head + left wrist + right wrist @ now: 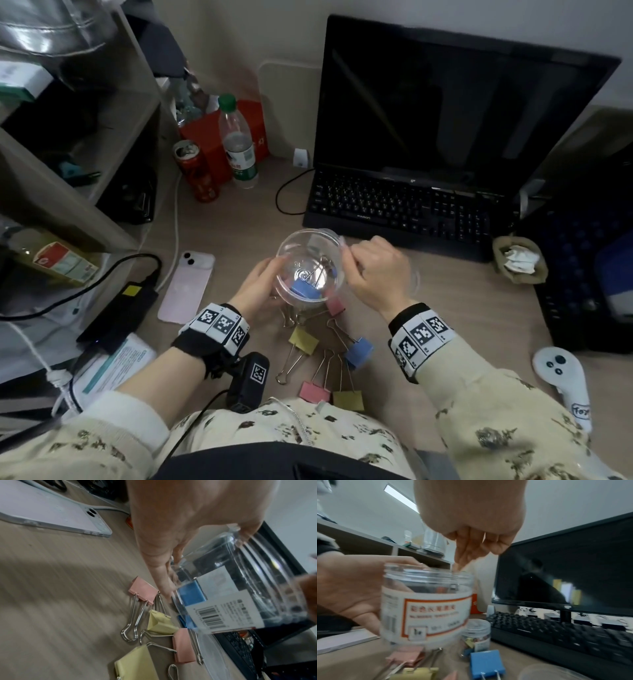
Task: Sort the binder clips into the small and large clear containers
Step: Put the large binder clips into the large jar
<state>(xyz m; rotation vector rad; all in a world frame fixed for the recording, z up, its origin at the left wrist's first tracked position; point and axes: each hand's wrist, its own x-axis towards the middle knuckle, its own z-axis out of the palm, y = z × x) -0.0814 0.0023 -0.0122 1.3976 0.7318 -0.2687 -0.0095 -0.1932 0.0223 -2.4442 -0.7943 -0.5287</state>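
My left hand grips the large clear container by its side wall, lifted and tilted over the desk. One blue binder clip lies inside it. My right hand hovers at the container's right rim, its fingertips pointing down onto the rim; I see nothing held in them. Loose large clips lie below: yellow, blue, pink, yellow, pink. The small clear container, with small clips inside, stands behind the large one near the keyboard.
A black keyboard and dark monitor stand behind the container. A pink phone and black power brick lie left. A bottle and red can stand at back left. A clear lid and white controller lie right.
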